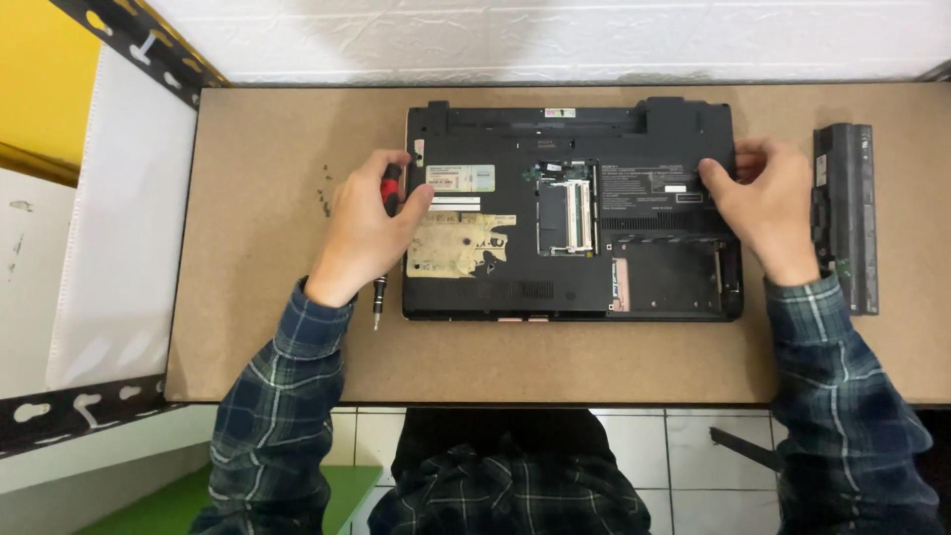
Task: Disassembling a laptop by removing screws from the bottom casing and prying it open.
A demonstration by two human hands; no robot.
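A black laptop (515,277) lies upside down on the brown table (258,337), with a memory bay and a drive bay uncovered in its underside. My left hand (362,228) rests at the laptop's left edge and holds a red-and-black screwdriver (391,188), whose metal tip points down toward the table's front edge. My right hand (768,203) grips the laptop's right edge near the back corner. Both sleeves are dark plaid.
A long black battery pack (847,213) lies on the table to the right of the laptop. Tiny dark screws (324,198) sit on the table left of my left hand. A white panel and perforated metal rack frame (119,248) stand at the left.
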